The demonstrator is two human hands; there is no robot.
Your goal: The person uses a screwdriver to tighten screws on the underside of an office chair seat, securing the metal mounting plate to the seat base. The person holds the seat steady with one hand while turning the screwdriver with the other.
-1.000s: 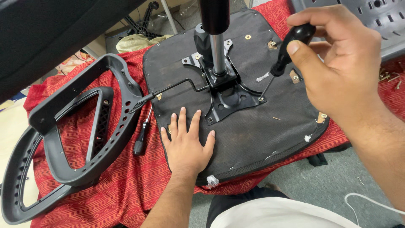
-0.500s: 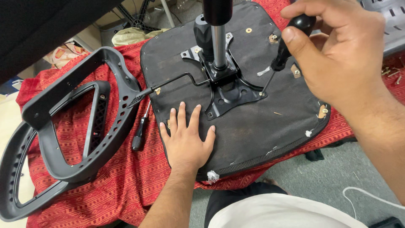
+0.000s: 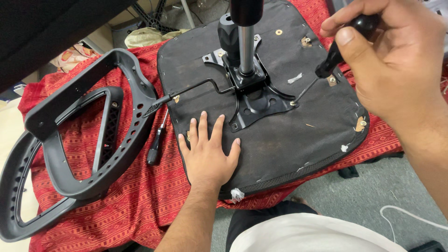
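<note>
A black-handled screwdriver (image 3: 333, 60) is clamped in the right hand (image 3: 396, 70), its long axis slanting down-left, tip at the metal base plate (image 3: 254, 100). The left hand (image 3: 207, 151) is spread flat on the seat underside (image 3: 280, 130).

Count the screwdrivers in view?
2. One screwdriver is in the right hand, tip at the seat's metal plate. A second screwdriver lies on the red cloth, left of the left hand. Others may be hidden.

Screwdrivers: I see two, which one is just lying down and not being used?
The small screwdriver with the dark handle, lying on the red cloth beside the seat. No hand touches it. The other screwdriver is gripped in the right hand, tip on the metal plate.
</note>
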